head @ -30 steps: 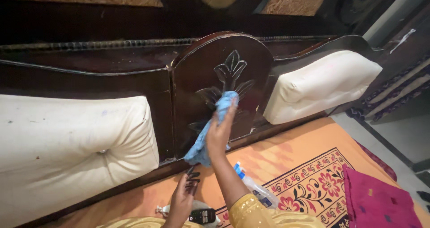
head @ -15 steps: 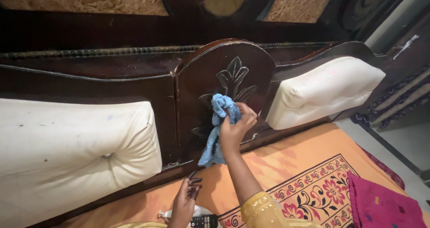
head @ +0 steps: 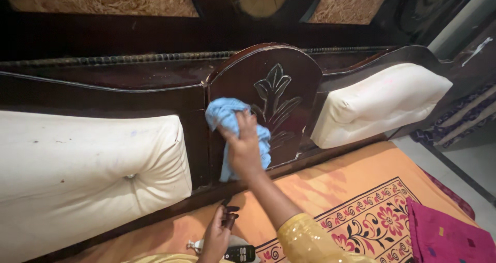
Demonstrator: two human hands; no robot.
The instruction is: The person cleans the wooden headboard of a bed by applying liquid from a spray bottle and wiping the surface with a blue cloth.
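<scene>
My right hand (head: 243,152) bunches the blue cloth (head: 227,119) against the carved headboard panel (head: 268,103), frame centre. It looks soft, light, limp; I'd grip its gathered middle. My left hand (head: 219,237), lower centre, rests open.

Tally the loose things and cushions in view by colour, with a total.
Blue: 1, the cloth under the right hand
Cream: 2, left cushion and right cushion
Magenta: 1, folded fabric
Black: 1, remote
Total: 5
</scene>
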